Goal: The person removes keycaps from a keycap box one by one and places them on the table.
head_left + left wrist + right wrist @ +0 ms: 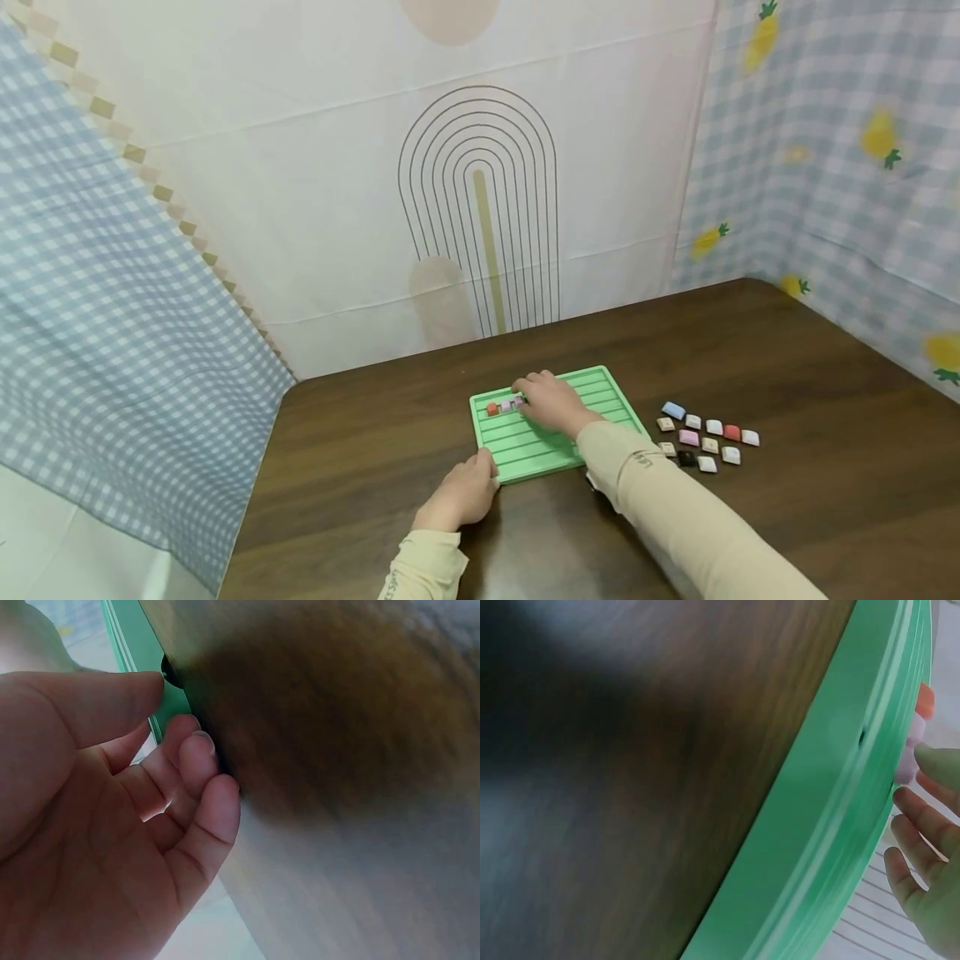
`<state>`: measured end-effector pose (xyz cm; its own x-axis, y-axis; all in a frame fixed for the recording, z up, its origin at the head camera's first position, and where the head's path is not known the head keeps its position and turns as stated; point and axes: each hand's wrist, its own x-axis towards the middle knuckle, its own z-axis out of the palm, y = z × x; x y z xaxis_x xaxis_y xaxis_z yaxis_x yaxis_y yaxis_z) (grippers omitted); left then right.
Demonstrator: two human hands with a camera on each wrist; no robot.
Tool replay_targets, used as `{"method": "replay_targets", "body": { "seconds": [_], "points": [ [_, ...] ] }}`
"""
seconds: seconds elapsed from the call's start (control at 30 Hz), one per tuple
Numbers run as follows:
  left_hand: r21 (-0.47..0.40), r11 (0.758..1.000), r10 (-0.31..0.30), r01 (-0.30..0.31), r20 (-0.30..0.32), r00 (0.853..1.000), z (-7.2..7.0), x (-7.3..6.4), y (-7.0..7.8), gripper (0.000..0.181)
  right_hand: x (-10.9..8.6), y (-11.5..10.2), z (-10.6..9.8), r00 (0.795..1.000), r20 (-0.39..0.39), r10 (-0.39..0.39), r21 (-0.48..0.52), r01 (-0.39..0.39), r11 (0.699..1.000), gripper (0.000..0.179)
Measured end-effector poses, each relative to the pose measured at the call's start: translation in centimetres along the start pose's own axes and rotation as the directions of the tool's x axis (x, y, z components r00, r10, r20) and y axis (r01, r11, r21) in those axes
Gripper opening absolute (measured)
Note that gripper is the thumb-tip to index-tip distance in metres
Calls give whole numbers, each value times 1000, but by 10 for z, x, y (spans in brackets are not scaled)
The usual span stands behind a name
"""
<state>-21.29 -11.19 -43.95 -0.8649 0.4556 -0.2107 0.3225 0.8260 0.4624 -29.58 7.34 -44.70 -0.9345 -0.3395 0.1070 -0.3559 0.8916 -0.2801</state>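
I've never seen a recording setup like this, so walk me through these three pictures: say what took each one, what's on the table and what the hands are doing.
No machine here: a person wears three cameras. The wide picture comes from the head, the two close blurred ones from the wrists. On the brown table lies a green ridged board with a few small keycaps in a row. More loose keycaps sit to its right. The right hand rests on the board at that row; whether it pinches one is unclear. The left hand steadies the board's near corner, fingers curled against its edge.
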Motion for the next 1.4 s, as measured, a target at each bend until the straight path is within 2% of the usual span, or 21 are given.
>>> {"method": "replay_targets", "body": {
  "seconds": [0.17, 0.37, 0.57, 0.7, 0.9, 1.03, 1.17, 1.4],
  "points": [
    [11, 1000, 6, -6, -8, 1000, -1, 1, 1, 8, 6, -5, 5, 999, -34, 5, -31, -6, 999, 15],
    [8, 1000, 5, -4, -11, 1000, 0, 0, 1, 7, 9, -7, 9, 998, -56, 23, -58, -26, 998, 13],
    [16, 1000, 18, -18, -13, 1000, 3, 2, 0, 7, 3, -8, 10, 996, -81, 45, -73, -51, 996, 12],
    [16, 999, 38, -37, -17, 999, 3, 1, 0, 7, -1, -9, 6, 994, -104, 28, -80, -36, 996, 11],
    [-1, 999, 49, -49, -18, 999, -1, -3, -1, 6, -12, -6, -13, 992, -124, 13, -37, -18, 999, 13],
    [-16, 998, 53, -53, -21, 998, -1, -5, 0, 6, -28, 2, -31, 990, -138, 1, -30, -5, 1000, 14],
    [-21, 998, 61, -62, -17, 998, 0, -5, 0, 6, -53, 21, -51, 990, -142, 11, -38, -17, 999, 16],
    [-34, 998, 59, -58, 0, 998, 0, -5, -1, 5, -116, 68, -85, 983, -169, 69, -45, -78, 996, 13]
  ]
}}
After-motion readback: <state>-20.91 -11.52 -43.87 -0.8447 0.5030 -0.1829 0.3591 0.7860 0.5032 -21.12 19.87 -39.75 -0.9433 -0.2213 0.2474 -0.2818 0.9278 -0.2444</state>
